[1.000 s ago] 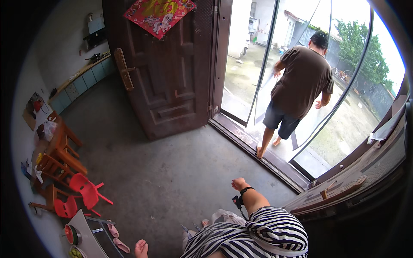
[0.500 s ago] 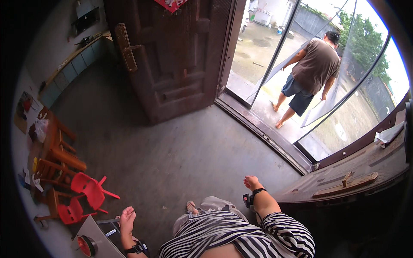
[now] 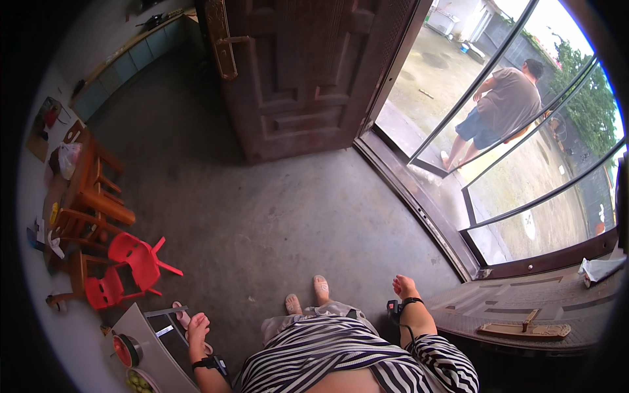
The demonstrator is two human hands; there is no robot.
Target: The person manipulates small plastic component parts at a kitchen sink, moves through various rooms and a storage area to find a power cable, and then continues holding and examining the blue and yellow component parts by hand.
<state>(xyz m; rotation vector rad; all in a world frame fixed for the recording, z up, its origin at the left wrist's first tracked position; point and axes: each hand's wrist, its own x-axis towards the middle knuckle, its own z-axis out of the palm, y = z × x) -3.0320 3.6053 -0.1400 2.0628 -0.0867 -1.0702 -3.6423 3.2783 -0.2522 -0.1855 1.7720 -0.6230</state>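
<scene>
Grey floor (image 3: 262, 223) lies bare ahead. Left hand (image 3: 196, 326) hangs loose and holds nothing, just beside a grey table (image 3: 147, 340). Right hand (image 3: 404, 287) is curled, also holding nothing, near a brown door (image 3: 308, 78). Red chairs (image 3: 128, 268) stand left.

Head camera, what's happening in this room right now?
A person in a striped shirt stands on a grey concrete floor facing an open brown door. Both hands are empty: the left hand hangs beside a grey table corner, the right hand near a low wooden door panel. Another person walks outside. Red plastic chairs sit at the left.
</scene>
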